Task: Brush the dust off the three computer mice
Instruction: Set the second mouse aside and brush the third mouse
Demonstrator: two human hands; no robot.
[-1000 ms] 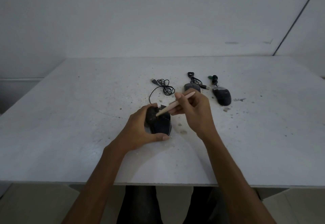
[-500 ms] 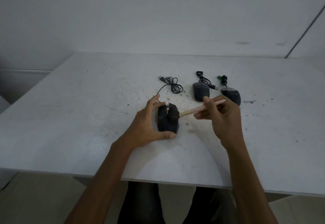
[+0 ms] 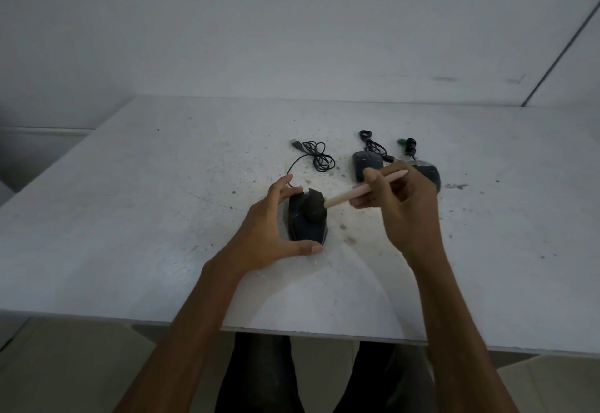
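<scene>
A dark mouse (image 3: 303,226) lies on the white table (image 3: 130,218). My left hand (image 3: 269,227) grips it from the left, thumb at its near end and fingers at its far end. My right hand (image 3: 402,208) holds a brush by its pale wooden handle (image 3: 354,191). The dark bristle head (image 3: 314,207) rests on top of the held mouse. A second mouse (image 3: 365,166) lies behind my right hand. A third mouse (image 3: 430,172) is at the right, partly hidden by my knuckles.
The held mouse's thin black cable (image 3: 316,156) coils behind it, ending in a USB plug. Bundled cables (image 3: 373,144) and a green plug (image 3: 404,143) lie behind the other mice. Dust specks are scattered across the tabletop. The table's near edge (image 3: 292,331) runs below my forearms.
The brush head moved from the mouse's left side to its top right. My right hand swung out to the right and the handle lies flatter. The camera view shifted slightly.
</scene>
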